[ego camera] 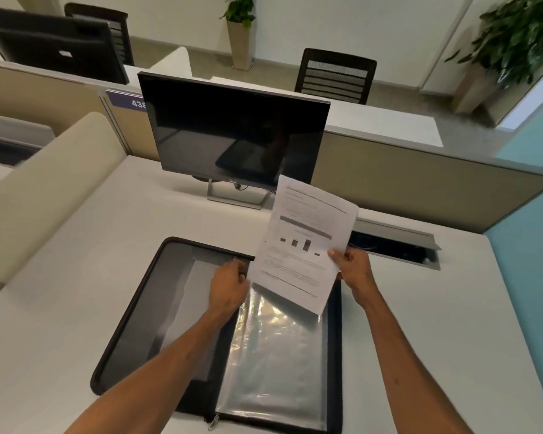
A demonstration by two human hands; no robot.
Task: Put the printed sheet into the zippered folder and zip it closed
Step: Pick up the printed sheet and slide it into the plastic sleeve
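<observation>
A black zippered folder (pixel 132 321) lies spread open on the white desk in front of me, with clear plastic sleeves (pixel 273 355) on its right half. Its zipper pull (pixel 213 423) shows at the near edge. The printed sheet (pixel 304 242), white with text and a small bar chart, is held tilted above the folder's far right corner. My right hand (pixel 355 267) pinches the sheet's right edge. Beside the sheet's left edge, my left hand (pixel 229 286) hovers over the folder's middle with curled fingers; whether it touches the sheet or a sleeve is unclear.
A dark monitor (pixel 232 133) on a metal stand sits just behind the folder. An open cable tray (pixel 398 245) is set into the desk at the back right. A beige partition (pixel 420 183) bounds the far side and another (pixel 44 189) the left.
</observation>
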